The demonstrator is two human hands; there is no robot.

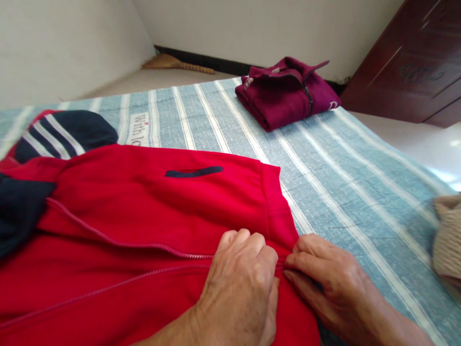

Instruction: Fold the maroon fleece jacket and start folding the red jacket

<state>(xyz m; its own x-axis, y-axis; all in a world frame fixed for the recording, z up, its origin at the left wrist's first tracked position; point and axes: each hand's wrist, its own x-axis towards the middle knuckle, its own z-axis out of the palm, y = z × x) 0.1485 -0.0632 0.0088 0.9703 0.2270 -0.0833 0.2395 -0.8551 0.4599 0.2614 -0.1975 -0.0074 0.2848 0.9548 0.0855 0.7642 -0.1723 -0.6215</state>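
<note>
Red zip jacket lies spread on the striped sheet, likely light, soft and floppy, so we'd best grip the thicker hem, our left hand curled tight on the zipper, right hand pinching its hem end.

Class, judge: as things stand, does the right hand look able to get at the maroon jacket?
Probably yes, with a stretch: over the striped cloth, nothing stands between the right hand and the maroon jacket. But it is pinching the red jacket, so it would need to let go first.
</note>
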